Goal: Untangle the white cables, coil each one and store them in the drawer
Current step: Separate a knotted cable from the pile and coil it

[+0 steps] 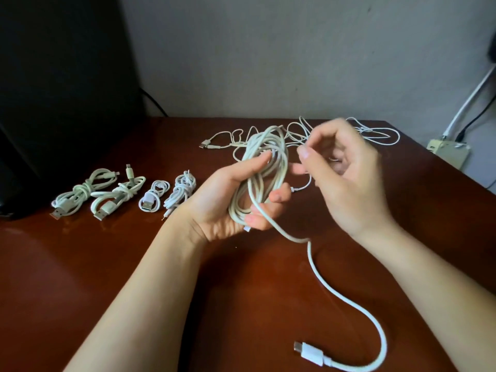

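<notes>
My left hand (233,200) grips a long oval coil of white cable (264,167), held upright above the table. A loose tail of that cable (346,299) runs down to the front right and ends in a white plug (308,353) lying on the table. Blurred, my right hand (346,178) hovers just right of the coil with curled fingers; a thin white strand passes by its fingertips, but whether it pinches it is unclear. Behind the hands lies a tangle of white cables (295,135). No drawer is in view.
Several finished white cable bundles (123,191) lie in a row on the left of the brown table (80,277). A dark monitor (59,89) stands at the back left. A power strip (448,154) sits off the table's right edge by the wall.
</notes>
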Motion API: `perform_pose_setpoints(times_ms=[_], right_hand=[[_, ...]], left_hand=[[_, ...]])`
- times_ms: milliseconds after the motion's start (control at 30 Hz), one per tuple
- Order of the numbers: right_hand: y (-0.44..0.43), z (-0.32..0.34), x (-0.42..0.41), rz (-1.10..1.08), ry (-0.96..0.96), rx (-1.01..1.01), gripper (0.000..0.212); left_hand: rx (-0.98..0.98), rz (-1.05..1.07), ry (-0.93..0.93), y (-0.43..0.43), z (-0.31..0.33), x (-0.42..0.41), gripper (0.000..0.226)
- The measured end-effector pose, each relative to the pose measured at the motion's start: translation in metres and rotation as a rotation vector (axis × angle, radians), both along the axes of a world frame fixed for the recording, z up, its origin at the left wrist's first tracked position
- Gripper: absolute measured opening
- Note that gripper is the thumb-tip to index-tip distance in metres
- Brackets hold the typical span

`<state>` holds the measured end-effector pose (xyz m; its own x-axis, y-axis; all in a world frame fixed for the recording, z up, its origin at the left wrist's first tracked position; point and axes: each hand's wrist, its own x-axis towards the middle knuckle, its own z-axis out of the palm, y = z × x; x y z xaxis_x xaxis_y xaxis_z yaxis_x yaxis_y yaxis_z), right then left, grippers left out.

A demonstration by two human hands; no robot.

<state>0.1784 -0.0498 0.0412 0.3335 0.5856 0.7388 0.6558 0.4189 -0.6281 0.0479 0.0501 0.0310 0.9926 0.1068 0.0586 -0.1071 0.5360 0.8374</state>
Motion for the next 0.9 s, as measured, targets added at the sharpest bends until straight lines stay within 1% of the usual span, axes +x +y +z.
perform_pose_setpoints(times_ms=[33, 67, 167, 233, 333, 367, 433, 467, 533, 600, 667, 733, 833, 900], right_hand=[[0.0, 0.002, 0.002, -0.006, -0.01, -0.015, 0.012], [0.001, 0.002, 0.005, 0.001, -0.039, -0.051, 0.022], [0.001, 0.001, 0.009, 0.052, -0.204, -0.167, 0.043], [0.0, -0.001, 0.01, 0.018, -0.365, -0.162, 0.047], [-0.002, -0.001, 0.009, -0.08, -0.621, -0.155, 0.05], [-0.003, 0.0, 0.008, -0.094, -0.698, -0.187, 0.052], [-0.002, -0.002, 0.007, -0.117, -0.804, -0.313, 0.057], [-0.002, -0.002, 0.007, -0.119, -0.836, -0.393, 0.059], [-0.001, -0.002, 0.008, -0.112, -0.871, -0.526, 0.058], [-0.003, -0.002, 0.011, -0.036, -0.854, -0.614, 0.053], [-0.006, 0.0, 0.012, 0.018, -0.821, -0.662, 0.055], [-0.007, 0.004, 0.011, 0.032, -0.811, -0.706, 0.055], [-0.009, 0.007, 0.009, 0.029, -0.763, -0.737, 0.041], [-0.01, 0.009, 0.008, 0.057, -0.666, -0.725, 0.033]], left_hand=[[0.004, -0.057, 0.006, -0.001, -0.001, 0.0, 0.037], [0.006, -0.116, 0.008, -0.002, -0.001, 0.001, 0.033], [-0.055, -0.287, 0.054, -0.002, -0.003, 0.004, 0.027], [-0.002, -0.287, 0.115, 0.0, -0.006, 0.004, 0.031], [0.028, -0.26, 0.225, 0.001, -0.005, 0.003, 0.019], [0.049, -0.231, 0.258, 0.001, -0.005, 0.003, 0.017], [0.103, -0.192, 0.315, -0.001, -0.004, 0.005, 0.029], [0.124, -0.183, 0.337, -0.002, -0.004, 0.006, 0.031], [0.176, -0.164, 0.369, -0.004, -0.004, 0.007, 0.032], [0.224, -0.17, 0.382, -0.004, -0.005, 0.005, 0.032], [0.277, -0.201, 0.37, -0.004, -0.007, 0.003, 0.032], [0.286, -0.228, 0.363, -0.003, -0.008, 0.001, 0.033], [0.248, -0.273, 0.341, -0.003, -0.008, 0.001, 0.038], [0.294, -0.331, 0.318, -0.004, -0.007, 0.002, 0.048]])
